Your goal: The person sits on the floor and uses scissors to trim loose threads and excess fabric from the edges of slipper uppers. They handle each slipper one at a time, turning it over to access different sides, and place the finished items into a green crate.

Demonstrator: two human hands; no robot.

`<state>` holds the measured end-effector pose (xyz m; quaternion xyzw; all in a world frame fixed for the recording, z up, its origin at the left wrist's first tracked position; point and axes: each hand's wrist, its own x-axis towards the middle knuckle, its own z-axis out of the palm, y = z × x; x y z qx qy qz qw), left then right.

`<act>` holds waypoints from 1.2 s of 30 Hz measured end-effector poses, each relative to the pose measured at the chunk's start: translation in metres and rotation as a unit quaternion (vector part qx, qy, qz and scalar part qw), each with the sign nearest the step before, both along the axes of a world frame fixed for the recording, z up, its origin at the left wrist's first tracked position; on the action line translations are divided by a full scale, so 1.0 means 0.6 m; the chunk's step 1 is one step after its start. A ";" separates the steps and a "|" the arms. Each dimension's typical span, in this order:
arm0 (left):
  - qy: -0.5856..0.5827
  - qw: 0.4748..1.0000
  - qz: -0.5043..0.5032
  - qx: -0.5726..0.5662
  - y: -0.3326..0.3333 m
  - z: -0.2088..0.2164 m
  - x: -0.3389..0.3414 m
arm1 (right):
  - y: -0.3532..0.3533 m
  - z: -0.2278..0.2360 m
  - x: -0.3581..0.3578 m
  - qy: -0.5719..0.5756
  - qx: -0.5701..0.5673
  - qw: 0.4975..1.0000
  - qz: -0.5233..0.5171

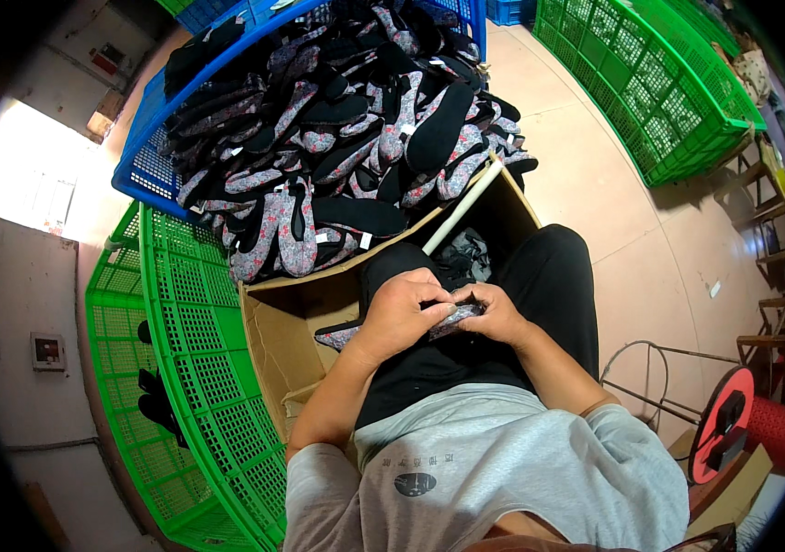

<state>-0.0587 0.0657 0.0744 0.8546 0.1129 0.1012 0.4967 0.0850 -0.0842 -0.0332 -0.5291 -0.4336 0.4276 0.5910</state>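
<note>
Over my lap, my left hand [404, 315] and my right hand [496, 317] meet with fingers pinched together on a grey-and-red floral fabric shoe [452, 322]. Most of the shoe is covered by my fingers, and whatever small detail lies between the fingertips cannot be made out. Beside my left forearm another patterned piece with a dark edge [337, 337] sticks out; whether it belongs to the same shoe is hidden. In front of my knees rises a big heap of similar floral shoes with black soles [296, 225], some bearing small white tags.
The heap fills a blue crate [149, 175] and spills onto a cardboard box [268, 345] against my legs. Green crates [204, 340] stand at my left, more [636, 92] at the far right. A red spool [722, 425] and wooden racks [765, 244] are on the right.
</note>
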 end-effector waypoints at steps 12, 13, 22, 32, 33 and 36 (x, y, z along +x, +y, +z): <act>-0.024 0.984 0.144 -0.099 -0.011 -0.024 -0.004 | 0.003 0.036 0.006 0.003 -0.039 0.998 0.044; -0.033 0.985 0.142 -0.095 -0.011 -0.029 -0.003 | 0.002 0.035 0.009 0.001 -0.035 0.998 0.053; 0.005 0.953 0.184 -0.239 -0.016 -0.045 0.003 | -0.007 0.059 0.020 -0.023 -0.040 0.996 0.074; -0.062 0.906 0.204 -0.366 -0.024 -0.065 0.016 | -0.008 0.054 0.014 0.041 -0.130 0.990 -0.031; -0.059 0.904 0.206 -0.370 -0.022 -0.065 0.017 | -0.007 0.048 0.014 0.059 -0.126 0.989 -0.043; -0.091 0.899 0.226 -0.363 -0.026 -0.061 0.022 | -0.006 0.034 0.014 0.109 -0.101 0.986 -0.072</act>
